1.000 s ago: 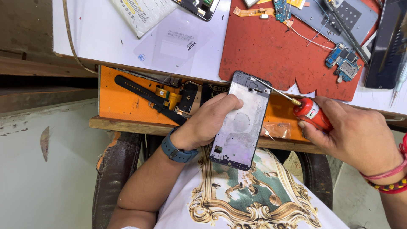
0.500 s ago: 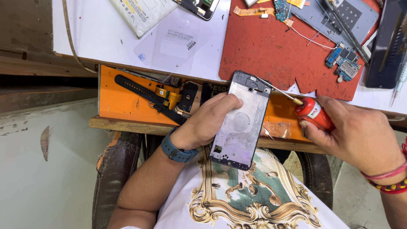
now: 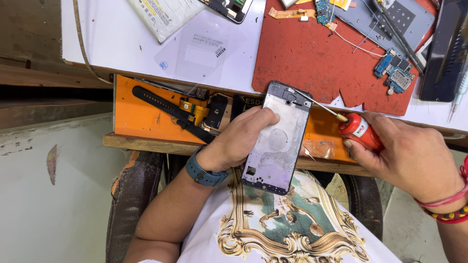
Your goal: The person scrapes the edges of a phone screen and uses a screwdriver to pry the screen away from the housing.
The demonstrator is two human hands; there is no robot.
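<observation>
While gripped: phone frame [image 3: 278, 141], screwdriver [image 3: 358, 130]

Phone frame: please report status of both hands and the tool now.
Left hand grips the phone frame, held above the lap. Right hand grips red-handled screwdriver, tip at the frame's top edge. Nothing blocks the tool; orange drawer open behind.
</observation>
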